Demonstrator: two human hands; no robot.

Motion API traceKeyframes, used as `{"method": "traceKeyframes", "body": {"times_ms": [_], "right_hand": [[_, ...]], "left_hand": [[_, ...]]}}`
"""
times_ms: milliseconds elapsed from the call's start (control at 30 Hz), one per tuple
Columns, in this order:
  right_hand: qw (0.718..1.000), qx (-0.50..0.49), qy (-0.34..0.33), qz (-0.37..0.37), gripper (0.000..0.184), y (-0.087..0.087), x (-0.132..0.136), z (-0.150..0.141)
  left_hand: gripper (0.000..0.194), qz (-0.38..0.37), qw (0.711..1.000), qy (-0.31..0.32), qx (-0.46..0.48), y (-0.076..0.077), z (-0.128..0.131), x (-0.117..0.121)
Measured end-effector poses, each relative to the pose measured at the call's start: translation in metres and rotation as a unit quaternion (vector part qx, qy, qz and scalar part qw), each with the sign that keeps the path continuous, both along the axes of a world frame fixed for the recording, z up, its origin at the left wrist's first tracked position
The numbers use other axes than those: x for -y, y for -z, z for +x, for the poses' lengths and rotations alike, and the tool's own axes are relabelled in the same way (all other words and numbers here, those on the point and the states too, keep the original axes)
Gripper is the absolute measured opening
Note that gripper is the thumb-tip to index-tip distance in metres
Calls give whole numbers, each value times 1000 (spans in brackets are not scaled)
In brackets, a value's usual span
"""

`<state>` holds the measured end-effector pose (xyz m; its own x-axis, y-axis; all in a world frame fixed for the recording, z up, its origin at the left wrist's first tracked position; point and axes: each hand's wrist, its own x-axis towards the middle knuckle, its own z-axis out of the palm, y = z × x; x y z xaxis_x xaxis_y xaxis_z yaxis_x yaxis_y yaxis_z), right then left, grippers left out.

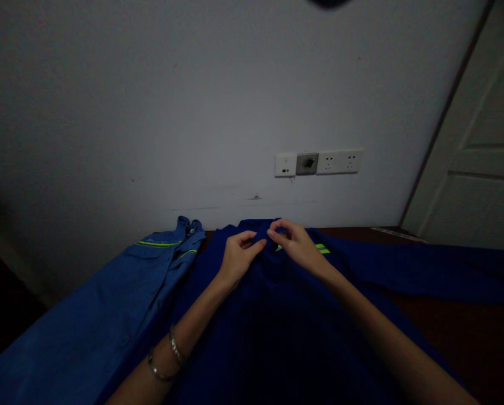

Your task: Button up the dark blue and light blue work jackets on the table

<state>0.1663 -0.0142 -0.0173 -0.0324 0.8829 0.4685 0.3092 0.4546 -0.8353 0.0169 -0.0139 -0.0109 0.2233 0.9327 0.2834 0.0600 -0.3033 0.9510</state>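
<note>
A dark blue jacket (252, 315) with a bright yellow-green stripe lies spread out in front of me, one sleeve stretched to the right. Near its collar, my left hand (240, 256) pinches the fabric between thumb and fingers. Just to the right, my right hand (293, 242) also has thumb and forefinger pressed together on the cloth, close to the stripe. The fingertips of both hands are a short way apart. Dim light hides any button or fastening between them. A silver open bangle (167, 360) circles my left forearm.
A lighter blue garment (95, 304) with yellow-green piping lies at the left. The dark red-brown tabletop (475, 332) shows at the right. Behind stands a pale wall (193, 112) with a row of sockets (336, 162). A panelled door (484, 146) is at the far right.
</note>
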Motion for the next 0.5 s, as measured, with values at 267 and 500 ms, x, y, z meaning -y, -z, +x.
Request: {"method": "traceKeyframes", "body": {"times_ms": [267, 500], "right_hand": [[992, 75, 55, 85, 9, 1, 7, -5], [967, 186, 74, 158, 11, -5, 11, 3]], "left_hand": [[13, 93, 991, -26, -95, -2, -2, -1], [14, 61, 995, -47, -56, -3, 0, 1]]}}
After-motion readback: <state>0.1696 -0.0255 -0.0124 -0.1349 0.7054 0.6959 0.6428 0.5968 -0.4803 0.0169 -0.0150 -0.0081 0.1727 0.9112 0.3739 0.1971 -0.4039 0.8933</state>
